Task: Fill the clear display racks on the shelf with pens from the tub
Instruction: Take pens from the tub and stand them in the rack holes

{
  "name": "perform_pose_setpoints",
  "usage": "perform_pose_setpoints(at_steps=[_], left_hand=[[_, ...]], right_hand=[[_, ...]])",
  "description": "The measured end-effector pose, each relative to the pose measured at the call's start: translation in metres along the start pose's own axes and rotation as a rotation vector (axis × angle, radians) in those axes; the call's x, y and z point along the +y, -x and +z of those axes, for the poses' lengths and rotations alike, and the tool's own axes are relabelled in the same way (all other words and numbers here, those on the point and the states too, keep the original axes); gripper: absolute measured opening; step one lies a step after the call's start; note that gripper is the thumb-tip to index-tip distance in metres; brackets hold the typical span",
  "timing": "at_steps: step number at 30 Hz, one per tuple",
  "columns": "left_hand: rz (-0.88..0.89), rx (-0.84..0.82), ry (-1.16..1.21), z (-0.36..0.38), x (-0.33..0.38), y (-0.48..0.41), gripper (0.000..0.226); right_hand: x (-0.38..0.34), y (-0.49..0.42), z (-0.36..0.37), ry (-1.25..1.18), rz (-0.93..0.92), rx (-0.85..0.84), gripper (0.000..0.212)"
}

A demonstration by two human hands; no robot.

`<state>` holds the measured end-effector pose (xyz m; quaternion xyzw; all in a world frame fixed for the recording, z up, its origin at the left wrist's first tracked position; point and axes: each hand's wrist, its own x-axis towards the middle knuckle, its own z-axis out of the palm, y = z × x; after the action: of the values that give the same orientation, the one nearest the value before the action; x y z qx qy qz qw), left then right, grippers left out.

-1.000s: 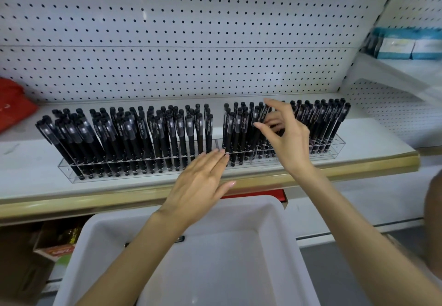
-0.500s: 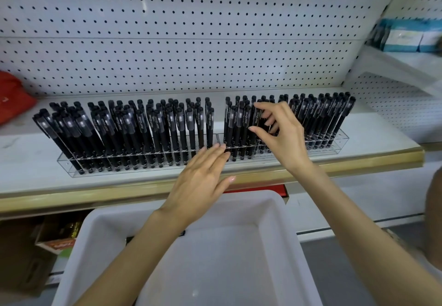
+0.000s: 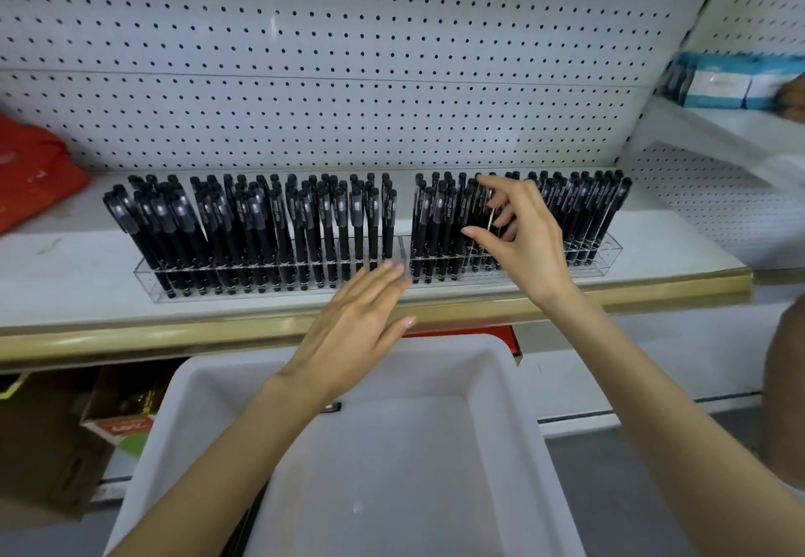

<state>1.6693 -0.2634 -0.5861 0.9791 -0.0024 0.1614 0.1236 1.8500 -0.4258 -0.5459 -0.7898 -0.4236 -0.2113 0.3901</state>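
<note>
1. Pens [image 3: 270, 225]: black, stood upright in two clear racks [image 3: 607, 258] on the shelf [image 3: 65, 278].
2. Tub [image 3: 514, 386]: white, set near, below the shelf.
3. Left hand [image 3: 348, 330]: fingers [image 3: 383, 280] straight, together, laid at the racks' near edge.
4. Right hand [image 3: 527, 247]: fingers curled among the right-side pens; whether one is pinched cannot be told.

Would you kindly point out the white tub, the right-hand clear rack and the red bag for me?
white tub [image 3: 522, 426]: head view, right rim.
right-hand clear rack [image 3: 607, 258]: head view, bare right end.
red bag [image 3: 30, 177]: head view, its middle.
</note>
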Motion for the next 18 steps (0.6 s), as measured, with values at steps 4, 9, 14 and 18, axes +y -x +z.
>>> perform_pose_setpoints(at_steps=[4,9,14,18], left_hand=[[-0.104,-0.023,0.089,-0.002,-0.004,0.035,0.056],[-0.28,-0.089,0.212,0.005,-0.004,0.107,0.054],[-0.343,-0.389,0.283,0.029,0.006,0.185,0.065],[-0.494,-0.544,0.436,0.042,0.013,0.222,0.076]], right_hand=[[-0.022,0.023,-0.004,-0.059,0.021,-0.013,0.055],[-0.057,0.091,0.005,-0.154,0.05,-0.172,0.054],[-0.076,0.183,0.026,-0.253,0.165,-0.452,0.049],[-0.079,0.244,0.042,-0.244,0.274,-0.844,0.036]])
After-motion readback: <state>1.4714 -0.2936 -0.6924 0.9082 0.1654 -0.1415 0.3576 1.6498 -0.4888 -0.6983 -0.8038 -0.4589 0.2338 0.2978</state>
